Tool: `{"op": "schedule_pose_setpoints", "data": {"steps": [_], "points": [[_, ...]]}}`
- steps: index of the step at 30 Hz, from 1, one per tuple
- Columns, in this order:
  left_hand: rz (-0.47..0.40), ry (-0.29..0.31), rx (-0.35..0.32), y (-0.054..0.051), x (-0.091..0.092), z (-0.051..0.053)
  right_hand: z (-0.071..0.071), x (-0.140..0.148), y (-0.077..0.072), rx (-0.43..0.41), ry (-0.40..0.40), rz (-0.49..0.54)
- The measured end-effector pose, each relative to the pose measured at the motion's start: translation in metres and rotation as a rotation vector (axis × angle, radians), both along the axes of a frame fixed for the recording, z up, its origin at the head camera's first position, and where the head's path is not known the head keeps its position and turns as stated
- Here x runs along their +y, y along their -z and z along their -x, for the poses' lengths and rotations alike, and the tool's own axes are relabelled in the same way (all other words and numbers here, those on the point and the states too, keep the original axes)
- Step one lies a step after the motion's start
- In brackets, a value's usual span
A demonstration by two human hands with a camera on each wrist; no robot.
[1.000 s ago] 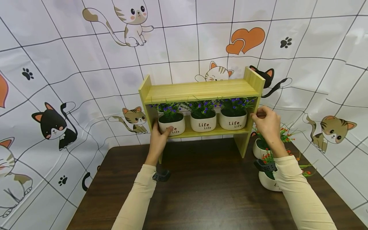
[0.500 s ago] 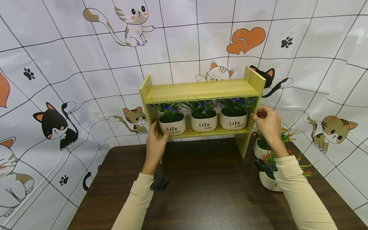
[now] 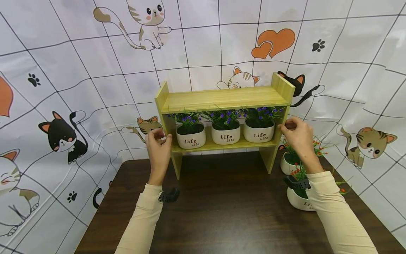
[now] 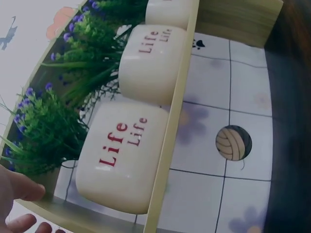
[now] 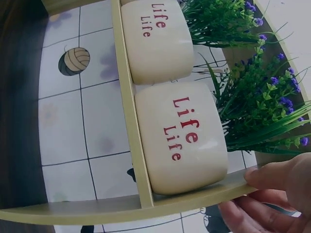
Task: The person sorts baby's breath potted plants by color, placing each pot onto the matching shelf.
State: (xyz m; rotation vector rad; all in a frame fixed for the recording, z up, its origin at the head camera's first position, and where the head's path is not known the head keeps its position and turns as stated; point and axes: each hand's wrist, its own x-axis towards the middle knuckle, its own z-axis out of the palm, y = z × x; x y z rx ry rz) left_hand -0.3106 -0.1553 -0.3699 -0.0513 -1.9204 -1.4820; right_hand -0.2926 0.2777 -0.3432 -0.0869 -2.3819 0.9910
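A light wooden shelf (image 3: 222, 99) holds three cream pots with purple flowers: the left pot (image 3: 191, 137), the middle pot (image 3: 226, 135) and the right pot (image 3: 259, 133). All are marked "Life". Beside the shelf's left panel is my left hand (image 3: 159, 152), its fingers bent loosely outside the panel. Its thumb (image 4: 30, 188) lies near the panel's front edge; a gap shows between fingers and wood, and contact is unclear. At the other end my right hand (image 3: 299, 139) pinches the right panel (image 5: 194, 200), thumb on the front edge and fingers outside.
Two more cream pots with red flowers, a rear pot (image 3: 288, 165) and a front pot (image 3: 299, 200), stand under my right forearm. The dark wooden table (image 3: 222, 218) meets a wall (image 3: 203, 49) covered in cat-print paper.
My left hand has let go of the left pot and moved left, to the outside of the shelf's left panel. My right hand keeps its hold on the right panel. The pots stay put.
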Motion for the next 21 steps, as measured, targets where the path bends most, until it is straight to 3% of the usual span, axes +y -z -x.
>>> {"op": "schedule_pose_setpoints", "data": {"steps": [6, 14, 21], "points": [[0.005, 0.064, -0.038, -0.002, -0.001, 0.012, -0.011, 0.013, -0.005, -0.045, -0.053, -0.036], [0.037, -0.030, -0.024, 0.000, -0.004, 0.019, -0.038, 0.044, -0.010, -0.086, -0.049, -0.145], [0.041, -0.043, -0.020, 0.000, -0.008, 0.020, -0.069, 0.083, -0.009, -0.133, -0.017, -0.162]]}}
